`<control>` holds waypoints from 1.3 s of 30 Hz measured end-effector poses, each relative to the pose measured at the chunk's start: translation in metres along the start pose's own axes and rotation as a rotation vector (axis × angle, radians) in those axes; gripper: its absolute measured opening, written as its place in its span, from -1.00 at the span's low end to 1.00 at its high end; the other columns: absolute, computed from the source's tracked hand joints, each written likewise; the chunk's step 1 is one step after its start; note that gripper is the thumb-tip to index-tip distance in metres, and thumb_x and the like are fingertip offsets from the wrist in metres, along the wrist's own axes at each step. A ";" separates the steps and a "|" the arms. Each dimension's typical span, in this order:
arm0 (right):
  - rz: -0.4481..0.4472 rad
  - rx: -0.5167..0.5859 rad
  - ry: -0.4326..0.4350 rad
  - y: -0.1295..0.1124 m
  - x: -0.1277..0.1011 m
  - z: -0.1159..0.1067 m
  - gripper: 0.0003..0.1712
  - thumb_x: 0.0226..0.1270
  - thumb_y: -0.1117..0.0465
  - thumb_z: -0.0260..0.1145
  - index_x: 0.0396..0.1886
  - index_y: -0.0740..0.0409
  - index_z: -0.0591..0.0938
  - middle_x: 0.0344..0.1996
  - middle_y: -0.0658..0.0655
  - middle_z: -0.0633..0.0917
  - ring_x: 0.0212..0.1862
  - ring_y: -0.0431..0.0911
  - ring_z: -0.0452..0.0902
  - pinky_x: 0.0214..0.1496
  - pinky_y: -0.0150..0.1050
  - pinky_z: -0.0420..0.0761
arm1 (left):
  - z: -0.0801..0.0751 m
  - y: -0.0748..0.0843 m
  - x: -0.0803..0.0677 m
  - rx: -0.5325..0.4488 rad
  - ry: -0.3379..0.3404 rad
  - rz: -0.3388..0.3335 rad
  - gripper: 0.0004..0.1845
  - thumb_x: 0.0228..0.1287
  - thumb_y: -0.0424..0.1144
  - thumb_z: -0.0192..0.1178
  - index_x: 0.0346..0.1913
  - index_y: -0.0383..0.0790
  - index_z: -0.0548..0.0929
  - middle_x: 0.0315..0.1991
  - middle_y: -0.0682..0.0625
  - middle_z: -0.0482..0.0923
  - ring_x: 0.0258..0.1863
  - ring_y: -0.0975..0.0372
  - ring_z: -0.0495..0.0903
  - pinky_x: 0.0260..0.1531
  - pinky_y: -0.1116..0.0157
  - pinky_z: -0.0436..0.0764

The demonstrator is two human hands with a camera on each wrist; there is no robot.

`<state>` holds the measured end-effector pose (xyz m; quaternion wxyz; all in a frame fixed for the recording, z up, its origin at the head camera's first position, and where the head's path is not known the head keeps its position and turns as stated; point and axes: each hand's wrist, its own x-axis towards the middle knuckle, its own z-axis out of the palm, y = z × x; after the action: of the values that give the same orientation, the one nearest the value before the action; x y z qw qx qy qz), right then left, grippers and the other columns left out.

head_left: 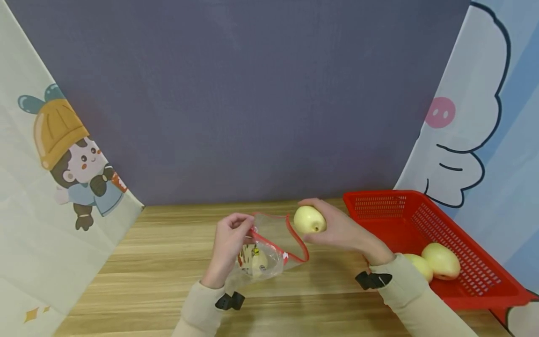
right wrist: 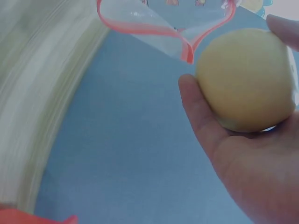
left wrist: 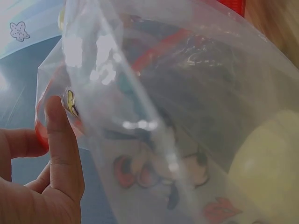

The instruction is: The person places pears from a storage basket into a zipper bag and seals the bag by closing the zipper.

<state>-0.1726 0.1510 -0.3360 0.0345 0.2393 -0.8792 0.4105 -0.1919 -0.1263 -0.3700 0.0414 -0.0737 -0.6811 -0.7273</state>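
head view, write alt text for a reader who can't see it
A person's right hand holds a pale yellow fruit beside the open mouth of a clear, red-edged bag, pinched by the left hand, with another fruit inside. At right, a red basket with two fruits stands on the wooden table.

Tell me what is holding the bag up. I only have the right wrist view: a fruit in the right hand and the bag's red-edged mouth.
Observer: The left hand grips the clear bag by its red rim.
Operator: Check the bag's contents for me.
Observer: A pale yellow fruit shows through the plastic, lower in the bag.
Operator: Now look for others outside it, apart from the one in my view.
Observer: Two similar fruits lie together in the red basket, on the person's right.
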 end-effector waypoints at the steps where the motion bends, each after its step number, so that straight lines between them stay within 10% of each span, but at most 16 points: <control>1: 0.003 0.008 -0.002 -0.001 0.000 0.001 -0.21 0.13 0.14 0.54 0.36 -0.16 0.43 0.09 0.00 0.58 -0.06 0.00 0.54 -0.14 -0.12 0.67 | 0.000 0.000 0.000 0.000 0.002 -0.001 -0.82 0.44 -0.36 0.25 -0.10 -0.48 0.66 -0.35 -0.23 0.65 -0.48 0.17 0.68 -0.44 0.23 0.79; 39: 0.020 0.162 -0.137 -0.013 0.008 0.045 -0.25 0.17 0.06 0.53 0.35 -0.19 0.43 -0.02 0.03 0.59 -0.16 -0.02 0.59 -0.30 -0.11 0.72 | -0.001 -0.002 0.002 0.021 0.004 0.014 -0.80 0.44 -0.35 0.26 -0.09 -0.49 0.67 -0.34 -0.22 0.66 -0.48 0.16 0.69 -0.47 0.23 0.78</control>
<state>-0.1675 0.1076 -0.3545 -0.0492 0.2598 -0.8459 0.4632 -0.1945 -0.1273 -0.3720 0.0485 -0.0768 -0.6882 -0.7198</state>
